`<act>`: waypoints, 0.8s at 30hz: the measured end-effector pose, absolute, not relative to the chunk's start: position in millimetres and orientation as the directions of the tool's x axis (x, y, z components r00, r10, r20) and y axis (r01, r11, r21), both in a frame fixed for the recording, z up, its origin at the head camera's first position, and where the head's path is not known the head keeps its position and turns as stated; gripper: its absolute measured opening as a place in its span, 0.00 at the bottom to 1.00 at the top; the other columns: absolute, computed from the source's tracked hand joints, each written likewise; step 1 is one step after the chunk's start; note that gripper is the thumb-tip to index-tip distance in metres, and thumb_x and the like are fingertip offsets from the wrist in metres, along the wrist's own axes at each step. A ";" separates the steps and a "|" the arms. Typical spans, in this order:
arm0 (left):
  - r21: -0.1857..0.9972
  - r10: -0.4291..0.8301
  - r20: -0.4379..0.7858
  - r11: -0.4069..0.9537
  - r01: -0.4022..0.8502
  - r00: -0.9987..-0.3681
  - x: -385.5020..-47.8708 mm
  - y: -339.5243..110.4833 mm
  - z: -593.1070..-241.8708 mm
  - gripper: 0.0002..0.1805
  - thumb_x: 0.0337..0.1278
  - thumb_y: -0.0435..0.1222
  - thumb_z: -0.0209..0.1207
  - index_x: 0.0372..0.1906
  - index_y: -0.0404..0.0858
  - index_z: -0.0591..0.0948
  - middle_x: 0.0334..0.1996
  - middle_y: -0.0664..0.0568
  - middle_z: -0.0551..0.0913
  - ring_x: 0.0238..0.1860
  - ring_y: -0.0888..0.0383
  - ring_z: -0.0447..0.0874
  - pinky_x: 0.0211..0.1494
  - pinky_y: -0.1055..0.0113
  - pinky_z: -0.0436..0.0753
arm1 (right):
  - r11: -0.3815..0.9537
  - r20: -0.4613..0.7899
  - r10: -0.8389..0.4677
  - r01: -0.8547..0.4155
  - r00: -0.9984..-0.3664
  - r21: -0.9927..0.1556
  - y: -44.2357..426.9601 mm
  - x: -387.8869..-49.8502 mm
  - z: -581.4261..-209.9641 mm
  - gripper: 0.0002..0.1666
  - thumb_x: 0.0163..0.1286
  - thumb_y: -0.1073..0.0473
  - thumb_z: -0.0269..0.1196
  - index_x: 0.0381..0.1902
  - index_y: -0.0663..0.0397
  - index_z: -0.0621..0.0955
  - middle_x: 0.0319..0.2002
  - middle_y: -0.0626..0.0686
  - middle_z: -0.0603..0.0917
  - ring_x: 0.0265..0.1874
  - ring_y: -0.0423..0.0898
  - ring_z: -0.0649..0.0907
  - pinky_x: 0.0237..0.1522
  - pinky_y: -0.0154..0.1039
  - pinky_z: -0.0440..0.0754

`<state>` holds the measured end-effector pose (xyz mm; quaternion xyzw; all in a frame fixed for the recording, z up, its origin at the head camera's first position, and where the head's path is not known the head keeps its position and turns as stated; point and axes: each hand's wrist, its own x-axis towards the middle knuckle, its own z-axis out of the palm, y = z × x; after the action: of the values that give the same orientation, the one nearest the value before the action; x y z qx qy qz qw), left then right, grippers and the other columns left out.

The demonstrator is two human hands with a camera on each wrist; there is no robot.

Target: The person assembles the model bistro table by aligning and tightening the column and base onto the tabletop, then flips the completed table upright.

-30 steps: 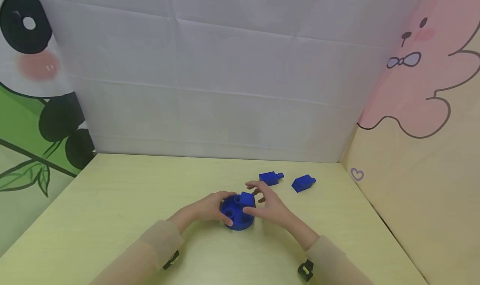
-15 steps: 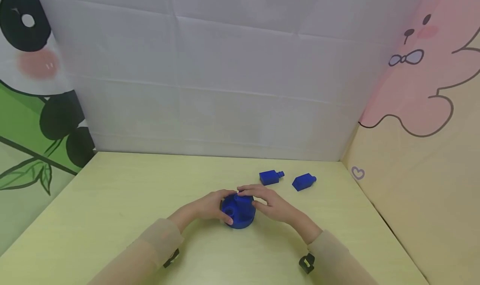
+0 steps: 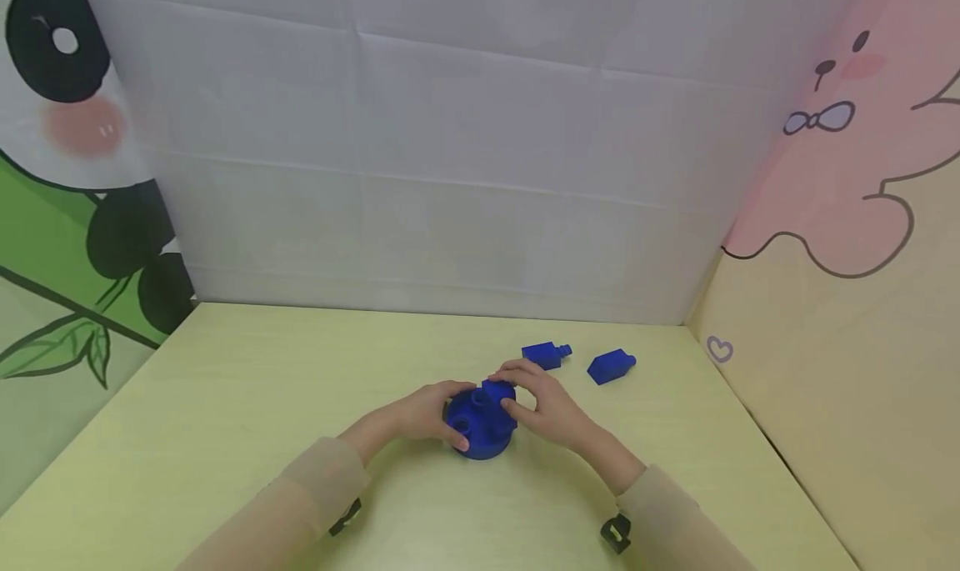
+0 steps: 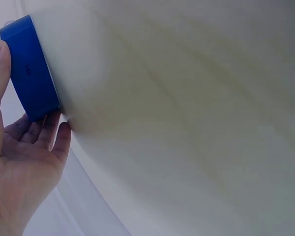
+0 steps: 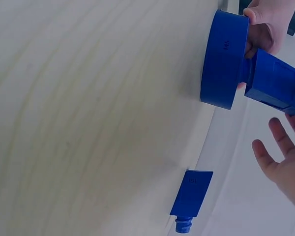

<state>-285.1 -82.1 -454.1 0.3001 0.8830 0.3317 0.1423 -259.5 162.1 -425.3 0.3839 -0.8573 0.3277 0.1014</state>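
A round blue base (image 3: 477, 446) with raised round sockets sits on the table. My left hand (image 3: 417, 413) grips its left side, thumb at the near rim and fingers round the far side. Standing on the base's right part is a blue block (image 5: 275, 83) with a narrow neck, neck down toward the base. My right hand (image 3: 551, 404) pinches the block's upper end between thumb and fingers; in the right wrist view several of its fingers are spread away from the block. How deep the neck sits in the base is hidden.
Two more blue blocks with ridged necks lie on the table behind the right hand, one nearer (image 3: 545, 355) and one farther right (image 3: 611, 366). A white wall panel (image 3: 450, 221) stands at the table's back edge, with a printed panel (image 3: 817, 329) on the right.
My right hand's fingers reached left over the block half a second ago, then drew back right. The block's top has turned between frames. My left hand keeps its grip on the base.
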 end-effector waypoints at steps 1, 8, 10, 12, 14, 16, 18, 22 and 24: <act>0.669 0.623 -0.051 0.601 0.437 -0.780 -285.2 -81.9 -454.2 0.49 0.39 0.48 0.73 0.68 0.36 0.64 0.64 0.41 0.69 0.62 0.43 0.69 0.63 0.48 0.70 | 0.507 0.427 -0.576 -0.714 -0.697 -0.482 161.9 -259.2 -425.5 0.18 0.66 0.58 0.61 0.54 0.49 0.79 0.54 0.49 0.76 0.54 0.46 0.77 0.55 0.46 0.76; 0.667 0.617 -0.050 0.606 0.434 -0.785 -285.1 -82.2 -454.0 0.49 0.38 0.48 0.73 0.68 0.37 0.64 0.64 0.42 0.69 0.63 0.44 0.69 0.63 0.48 0.69 | 0.644 0.428 -0.445 -0.613 -0.787 -0.458 158.8 -254.5 -423.8 0.20 0.60 0.52 0.68 0.49 0.48 0.80 0.45 0.46 0.77 0.39 0.40 0.76 0.40 0.34 0.78; 0.666 0.614 -0.053 0.610 0.430 -0.788 -285.2 -82.5 -453.8 0.49 0.38 0.48 0.73 0.68 0.38 0.64 0.65 0.42 0.69 0.64 0.44 0.68 0.64 0.48 0.68 | 0.672 0.424 -0.404 -0.578 -0.811 -0.464 157.8 -252.5 -422.6 0.20 0.57 0.52 0.70 0.48 0.48 0.80 0.42 0.45 0.77 0.35 0.39 0.74 0.36 0.32 0.76; 0.668 0.613 -0.054 0.609 0.428 -0.788 -285.1 -82.8 -453.3 0.49 0.38 0.48 0.73 0.68 0.38 0.64 0.65 0.42 0.68 0.64 0.43 0.68 0.64 0.48 0.68 | 0.685 0.417 -0.378 -0.553 -0.826 -0.474 157.1 -251.0 -421.7 0.21 0.56 0.52 0.71 0.46 0.49 0.80 0.40 0.45 0.76 0.34 0.39 0.73 0.35 0.31 0.75; 0.667 0.616 -0.050 0.606 0.433 -0.786 -285.2 -82.9 -453.2 0.49 0.38 0.48 0.73 0.68 0.37 0.64 0.65 0.42 0.68 0.64 0.43 0.68 0.64 0.48 0.68 | 0.692 0.407 -0.365 -0.536 -0.838 -0.483 157.2 -250.1 -421.4 0.21 0.55 0.51 0.71 0.46 0.49 0.80 0.39 0.45 0.76 0.33 0.39 0.73 0.34 0.31 0.75; 0.669 0.620 -0.046 0.602 0.437 -0.783 -285.1 -83.0 -452.9 0.49 0.38 0.47 0.74 0.68 0.37 0.64 0.65 0.41 0.68 0.64 0.43 0.68 0.64 0.48 0.68 | 0.694 0.397 -0.369 -0.533 -0.840 -0.484 158.1 -249.9 -421.6 0.22 0.56 0.50 0.71 0.47 0.48 0.79 0.40 0.45 0.76 0.35 0.40 0.74 0.36 0.33 0.76; 0.674 0.622 -0.045 0.596 0.435 -0.782 -284.9 -82.8 -452.7 0.49 0.38 0.47 0.74 0.68 0.37 0.64 0.65 0.41 0.68 0.64 0.43 0.68 0.64 0.48 0.68 | 0.681 0.389 -0.391 -0.547 -0.834 -0.487 160.0 -249.2 -421.1 0.24 0.57 0.49 0.70 0.50 0.47 0.78 0.44 0.46 0.76 0.40 0.42 0.76 0.41 0.38 0.78; 0.676 0.619 -0.052 0.599 0.429 -0.783 -284.6 -81.9 -452.6 0.49 0.38 0.47 0.74 0.68 0.37 0.64 0.65 0.42 0.68 0.63 0.43 0.68 0.64 0.48 0.68 | 0.611 0.382 -0.494 -0.624 -0.782 -0.487 166.9 -249.3 -419.0 0.26 0.64 0.49 0.64 0.58 0.48 0.74 0.59 0.49 0.73 0.58 0.49 0.73 0.57 0.52 0.73; 0.675 0.618 -0.057 0.603 0.426 -0.784 -284.5 -81.4 -452.7 0.49 0.38 0.48 0.74 0.68 0.37 0.64 0.65 0.42 0.68 0.63 0.43 0.68 0.63 0.48 0.69 | 0.564 0.382 -0.553 -0.670 -0.741 -0.484 171.3 -249.7 -417.6 0.25 0.67 0.53 0.60 0.61 0.49 0.73 0.63 0.51 0.70 0.65 0.52 0.68 0.61 0.57 0.68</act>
<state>-284.5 -81.4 -452.7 0.2953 0.8836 0.3338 0.1437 -249.7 171.3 -417.6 0.3475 -0.8792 0.3122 0.0939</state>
